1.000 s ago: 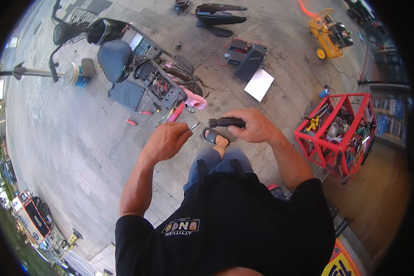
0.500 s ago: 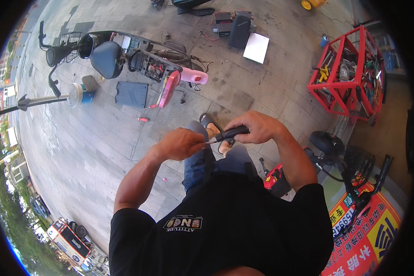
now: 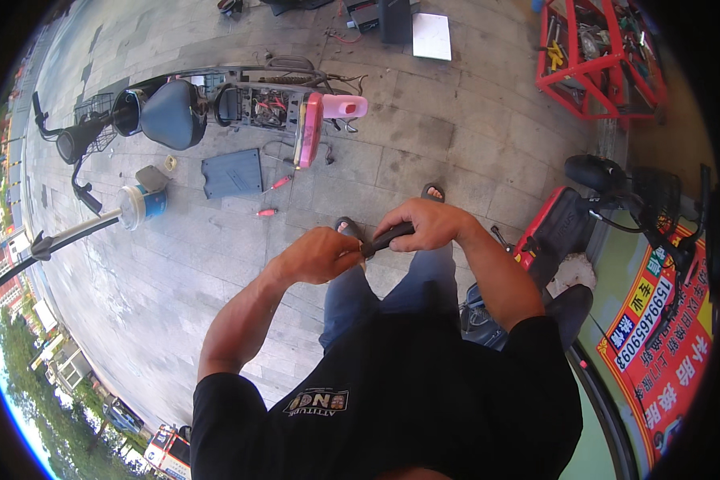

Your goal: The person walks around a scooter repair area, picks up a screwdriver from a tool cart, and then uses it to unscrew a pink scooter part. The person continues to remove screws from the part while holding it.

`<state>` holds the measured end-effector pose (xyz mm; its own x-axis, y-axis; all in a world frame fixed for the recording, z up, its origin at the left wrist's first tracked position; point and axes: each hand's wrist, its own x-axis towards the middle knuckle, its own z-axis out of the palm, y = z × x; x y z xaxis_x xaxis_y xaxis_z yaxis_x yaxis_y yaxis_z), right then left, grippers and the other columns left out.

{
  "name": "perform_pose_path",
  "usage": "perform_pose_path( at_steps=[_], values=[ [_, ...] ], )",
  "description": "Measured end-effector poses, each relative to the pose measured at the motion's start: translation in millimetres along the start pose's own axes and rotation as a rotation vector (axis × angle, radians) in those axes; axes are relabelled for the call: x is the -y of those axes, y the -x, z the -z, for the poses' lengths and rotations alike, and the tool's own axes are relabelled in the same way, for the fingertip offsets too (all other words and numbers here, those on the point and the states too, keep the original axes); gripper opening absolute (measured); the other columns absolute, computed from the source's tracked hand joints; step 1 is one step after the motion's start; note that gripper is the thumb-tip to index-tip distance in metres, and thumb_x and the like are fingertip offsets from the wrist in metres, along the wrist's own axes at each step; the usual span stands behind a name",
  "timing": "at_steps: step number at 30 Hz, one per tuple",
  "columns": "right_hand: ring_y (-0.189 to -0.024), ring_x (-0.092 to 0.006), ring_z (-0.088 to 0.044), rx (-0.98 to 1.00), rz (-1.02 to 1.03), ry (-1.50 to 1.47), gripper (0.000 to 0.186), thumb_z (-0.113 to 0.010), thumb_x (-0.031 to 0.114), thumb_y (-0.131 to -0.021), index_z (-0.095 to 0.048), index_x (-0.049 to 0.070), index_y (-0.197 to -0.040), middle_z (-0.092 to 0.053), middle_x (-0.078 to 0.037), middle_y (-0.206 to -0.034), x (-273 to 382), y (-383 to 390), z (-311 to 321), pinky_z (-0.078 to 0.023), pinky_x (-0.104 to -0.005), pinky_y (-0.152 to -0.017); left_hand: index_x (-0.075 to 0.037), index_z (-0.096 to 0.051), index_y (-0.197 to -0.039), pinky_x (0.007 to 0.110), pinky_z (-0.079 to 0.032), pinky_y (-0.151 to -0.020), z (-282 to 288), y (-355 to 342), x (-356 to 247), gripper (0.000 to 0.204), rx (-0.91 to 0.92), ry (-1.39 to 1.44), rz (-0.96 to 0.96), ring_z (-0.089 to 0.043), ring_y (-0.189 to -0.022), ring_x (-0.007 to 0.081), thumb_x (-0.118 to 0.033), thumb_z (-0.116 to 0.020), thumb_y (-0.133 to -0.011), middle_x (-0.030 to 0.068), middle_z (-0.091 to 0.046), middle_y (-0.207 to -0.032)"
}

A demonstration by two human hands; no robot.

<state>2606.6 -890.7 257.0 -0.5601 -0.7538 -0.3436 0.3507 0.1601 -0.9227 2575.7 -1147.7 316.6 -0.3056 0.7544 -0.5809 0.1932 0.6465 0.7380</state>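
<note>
While we stand on the paved ground, a short black tool (image 3: 386, 238) sits at the centre of our view, clasped in our right hand (image 3: 426, 225) with fingers wrapped round its handle. Our left hand (image 3: 318, 254) is curled shut, pinching the tool's near end. A stripped scooter (image 3: 216, 108) lies at eleven o'clock, a red tool cart (image 3: 596, 56) at one o'clock.

A black grip (image 3: 386, 238) sits between the hands; below, blue jeans (image 3: 392, 292) and a black shirt (image 3: 408, 400) with pale lettering, grey paving (image 3: 472, 136), a pink-tailed scooter (image 3: 312, 128), a red tool rack (image 3: 596, 60)
</note>
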Motion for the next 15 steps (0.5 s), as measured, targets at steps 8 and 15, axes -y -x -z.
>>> perform_pose_path(
  at_steps=[8,15],
  values=[
    [-0.089,-0.0138,-0.065,0.068,0.291,-0.705,0.044,-0.072,0.009,-0.078,-0.067,-0.003,-0.120,-0.071,-0.008,-0.099,-96.6,-66.8,-85.0,-0.051,-0.0265,-0.079,0.001,-0.057,-0.129,0.040,-0.049,-0.094,5.8,91.6,155.3,0.054,-0.183,1.062,-0.082,-0.062,-0.113,0.0280,-0.045,-0.052,-0.101,0.0179,-0.065,-0.124],
    [-0.106,-0.0227,-0.063,0.076,0.336,-1.024,0.044,-0.085,0.011,-0.071,-0.070,-0.004,-0.109,-0.069,-0.014,-0.111,-169.2,-145.5,-103.8,-0.047,-0.0345,-0.094,-0.009,-0.055,-0.133,0.044,-0.050,-0.091,-236.5,-7.4,282.8,0.068,0.135,1.940,0.119,-0.057,-0.120,0.0297,-0.061,-0.056,-0.091,0.0139,-0.060,-0.132]
  ],
)
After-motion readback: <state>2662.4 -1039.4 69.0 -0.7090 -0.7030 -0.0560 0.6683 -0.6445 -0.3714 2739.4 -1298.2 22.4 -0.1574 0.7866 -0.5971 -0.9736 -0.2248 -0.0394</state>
